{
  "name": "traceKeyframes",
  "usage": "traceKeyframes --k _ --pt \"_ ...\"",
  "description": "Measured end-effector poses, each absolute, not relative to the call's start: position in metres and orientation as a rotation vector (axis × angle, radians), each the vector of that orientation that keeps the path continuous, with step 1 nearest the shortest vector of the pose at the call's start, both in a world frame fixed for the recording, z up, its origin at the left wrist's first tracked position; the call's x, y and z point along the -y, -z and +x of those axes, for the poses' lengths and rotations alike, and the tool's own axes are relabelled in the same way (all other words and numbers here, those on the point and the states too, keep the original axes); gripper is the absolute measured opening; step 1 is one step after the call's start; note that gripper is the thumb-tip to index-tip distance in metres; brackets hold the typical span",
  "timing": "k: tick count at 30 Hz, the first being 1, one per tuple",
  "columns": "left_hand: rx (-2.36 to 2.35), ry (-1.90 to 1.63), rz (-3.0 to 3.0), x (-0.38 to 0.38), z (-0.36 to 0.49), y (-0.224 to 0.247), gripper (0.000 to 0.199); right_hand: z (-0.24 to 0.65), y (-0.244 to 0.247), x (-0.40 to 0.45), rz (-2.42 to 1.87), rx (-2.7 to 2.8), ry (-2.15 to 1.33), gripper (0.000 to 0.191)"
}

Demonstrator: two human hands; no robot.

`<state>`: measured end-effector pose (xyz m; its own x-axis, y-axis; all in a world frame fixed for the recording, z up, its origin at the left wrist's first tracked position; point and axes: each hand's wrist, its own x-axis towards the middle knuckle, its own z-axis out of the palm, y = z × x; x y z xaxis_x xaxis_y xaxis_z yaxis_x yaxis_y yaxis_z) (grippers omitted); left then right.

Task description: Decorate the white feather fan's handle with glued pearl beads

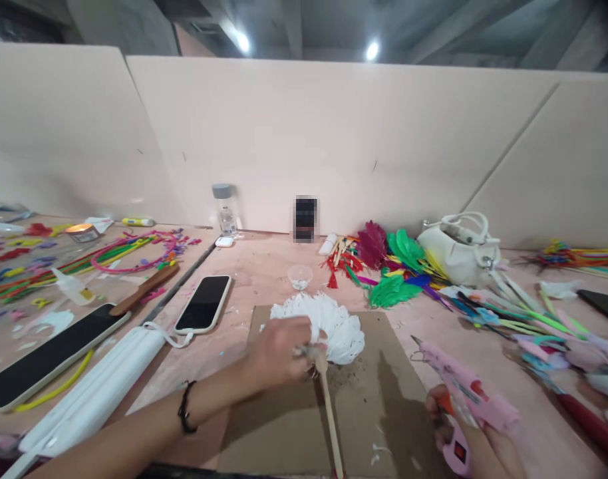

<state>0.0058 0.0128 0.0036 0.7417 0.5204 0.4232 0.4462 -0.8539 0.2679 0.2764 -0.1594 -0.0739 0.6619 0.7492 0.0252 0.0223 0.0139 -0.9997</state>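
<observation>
A round white feathery fan (341, 326) with a wooden handle (328, 406) lies on a brown cardboard sheet (279, 426). My left hand (281, 349), with a dark bracelet at the wrist, reaches over the fan's lower middle, where the handle joins. Its fingers are curled together at small greyish bits, too blurred to name. On the right, the fingers of my right hand (441, 426) are wrapped round the grip of a pink hot glue gun (471, 386). The gun's nozzle points up and left, beside the cardboard and apart from the fan.
Behind the fan stands a small clear cup (300, 276). Coloured feathers (394, 293) and a white handbag (458, 253) lie at the back right. A phone (204, 306), a white folded strip (99, 386) and another phone (54, 356) are on the left. A bottle (227, 213) stands by the partition.
</observation>
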Motion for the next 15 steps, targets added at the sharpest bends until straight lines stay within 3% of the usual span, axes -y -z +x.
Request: traceKeyframes --k 4,7,8,10,15 --pt "-1.315 -0.7 2.756 -0.07 0.018 -0.048 0.026 0.277 0.074 0.156 -1.419 0.713 -0.689 0.062" --pt "-1.495 -0.457 2.733 -0.12 0.03 -0.075 0.017 0.274 0.069 0.157 -1.415 0.752 -0.703 0.061" --pt "-1.519 -0.344 2.722 -0.134 0.034 -0.079 0.024 0.272 0.066 0.157 -1.417 0.759 -0.705 0.062" --pt "-1.512 -0.134 2.704 -0.154 0.041 -0.079 0.034 0.27 0.062 0.157 -1.425 0.764 -0.699 0.065" --pt "-1.443 0.183 2.694 -0.168 0.052 -0.054 0.036 0.269 0.063 0.152 -1.418 0.766 -0.665 0.068"
